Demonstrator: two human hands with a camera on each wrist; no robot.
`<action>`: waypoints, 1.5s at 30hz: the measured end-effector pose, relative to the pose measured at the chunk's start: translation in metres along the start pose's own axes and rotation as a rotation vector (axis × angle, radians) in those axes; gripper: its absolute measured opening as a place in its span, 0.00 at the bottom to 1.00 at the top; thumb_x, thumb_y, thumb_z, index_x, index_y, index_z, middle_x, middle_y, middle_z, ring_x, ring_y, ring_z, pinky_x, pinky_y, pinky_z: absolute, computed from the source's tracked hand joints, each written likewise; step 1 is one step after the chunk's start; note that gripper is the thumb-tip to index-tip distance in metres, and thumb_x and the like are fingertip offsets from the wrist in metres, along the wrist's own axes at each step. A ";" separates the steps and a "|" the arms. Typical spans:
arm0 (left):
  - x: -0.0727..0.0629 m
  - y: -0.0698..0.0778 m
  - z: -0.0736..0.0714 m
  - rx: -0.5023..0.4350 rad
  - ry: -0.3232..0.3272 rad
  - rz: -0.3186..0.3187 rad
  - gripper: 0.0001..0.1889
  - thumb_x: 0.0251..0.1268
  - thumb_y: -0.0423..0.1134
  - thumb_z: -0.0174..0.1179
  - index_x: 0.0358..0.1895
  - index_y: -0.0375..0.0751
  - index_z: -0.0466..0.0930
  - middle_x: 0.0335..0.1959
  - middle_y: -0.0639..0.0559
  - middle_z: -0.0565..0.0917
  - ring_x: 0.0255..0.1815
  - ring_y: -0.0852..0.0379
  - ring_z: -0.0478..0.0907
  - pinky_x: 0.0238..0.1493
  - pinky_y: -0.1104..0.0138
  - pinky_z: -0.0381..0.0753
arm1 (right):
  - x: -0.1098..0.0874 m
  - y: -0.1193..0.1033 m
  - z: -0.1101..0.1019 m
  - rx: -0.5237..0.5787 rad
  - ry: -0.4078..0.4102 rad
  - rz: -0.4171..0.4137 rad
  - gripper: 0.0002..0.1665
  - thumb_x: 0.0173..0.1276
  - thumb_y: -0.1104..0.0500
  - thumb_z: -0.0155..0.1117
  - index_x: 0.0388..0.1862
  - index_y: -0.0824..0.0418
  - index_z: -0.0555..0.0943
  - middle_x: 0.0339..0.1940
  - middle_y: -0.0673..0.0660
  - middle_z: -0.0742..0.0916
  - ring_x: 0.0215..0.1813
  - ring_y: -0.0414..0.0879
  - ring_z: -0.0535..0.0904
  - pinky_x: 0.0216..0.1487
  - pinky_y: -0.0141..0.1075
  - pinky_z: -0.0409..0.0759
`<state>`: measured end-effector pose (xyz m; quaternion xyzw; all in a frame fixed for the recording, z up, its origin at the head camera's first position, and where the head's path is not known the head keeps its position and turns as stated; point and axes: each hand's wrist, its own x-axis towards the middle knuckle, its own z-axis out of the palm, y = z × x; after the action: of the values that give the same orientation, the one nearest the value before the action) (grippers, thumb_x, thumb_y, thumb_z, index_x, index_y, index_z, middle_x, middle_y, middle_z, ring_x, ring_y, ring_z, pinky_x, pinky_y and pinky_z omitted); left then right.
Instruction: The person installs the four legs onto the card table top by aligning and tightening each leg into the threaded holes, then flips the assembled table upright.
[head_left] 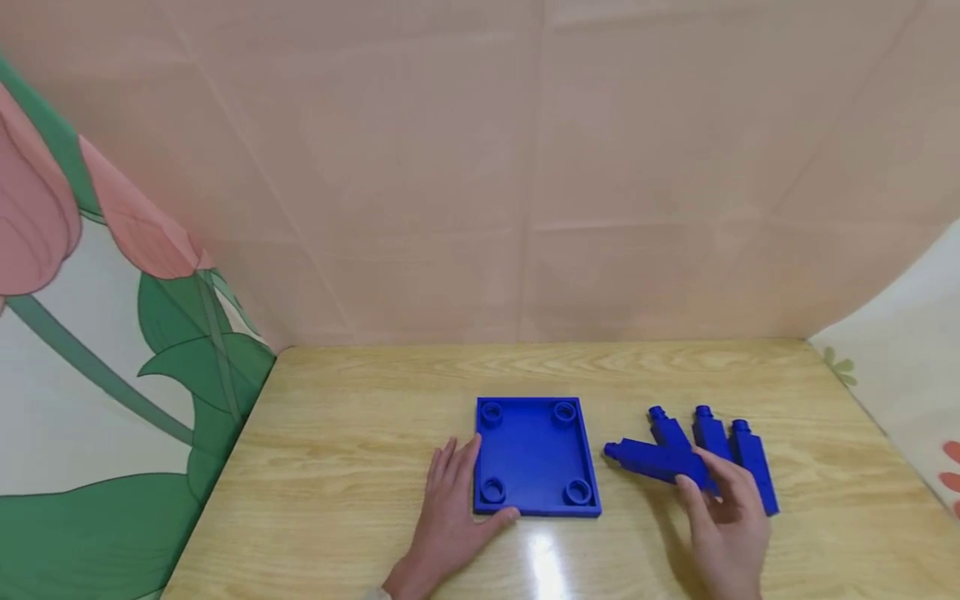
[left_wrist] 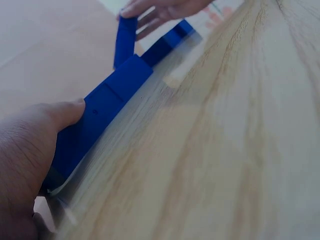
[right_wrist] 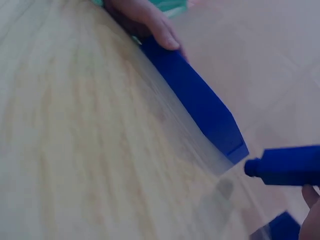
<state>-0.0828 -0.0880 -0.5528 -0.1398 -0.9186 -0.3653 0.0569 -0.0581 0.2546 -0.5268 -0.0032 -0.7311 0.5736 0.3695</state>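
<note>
A square blue tray-like panel with a raised rim and a round socket at each corner lies on the table. My left hand rests at its near left corner, fingers straight along the left side and thumb against the front edge. My right hand pinches one end of a blue leg between thumb and fingers; its round knobbed end points left, toward the panel. In the right wrist view this leg appears raised above the table. Three more blue legs lie behind and beside the right hand, partly hidden.
The wood-grain table has a pale pink cloth hanging behind it. A cloth with large flowers and leaves hangs on the left, and a white flowered cloth on the right.
</note>
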 end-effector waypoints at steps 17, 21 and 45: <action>0.001 -0.001 0.002 0.007 0.018 0.022 0.59 0.63 0.74 0.71 0.89 0.43 0.60 0.84 0.42 0.72 0.90 0.33 0.55 0.89 0.35 0.51 | 0.032 -0.038 0.045 0.302 -0.064 -0.254 0.21 0.71 0.86 0.63 0.62 0.91 0.77 0.61 0.58 0.83 0.59 0.46 0.81 0.61 0.24 0.86; 0.002 -0.002 0.002 0.015 0.024 0.035 0.59 0.64 0.74 0.70 0.89 0.43 0.60 0.84 0.42 0.72 0.89 0.33 0.56 0.89 0.36 0.51 | 0.040 -0.042 0.061 0.340 -0.084 -0.257 0.22 0.69 0.87 0.63 0.61 0.91 0.77 0.58 0.58 0.83 0.55 0.44 0.82 0.54 0.22 0.87; 0.003 -0.003 0.001 0.023 0.029 0.051 0.58 0.64 0.74 0.70 0.88 0.43 0.62 0.83 0.43 0.74 0.89 0.34 0.57 0.90 0.38 0.51 | 0.072 -0.055 0.158 0.121 -0.303 -0.302 0.28 0.68 0.81 0.72 0.66 0.69 0.87 0.53 0.67 0.84 0.54 0.39 0.82 0.56 0.21 0.85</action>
<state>-0.0869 -0.0883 -0.5551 -0.1571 -0.9180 -0.3551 0.0809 -0.1730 0.1348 -0.4530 0.2147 -0.7348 0.5483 0.3367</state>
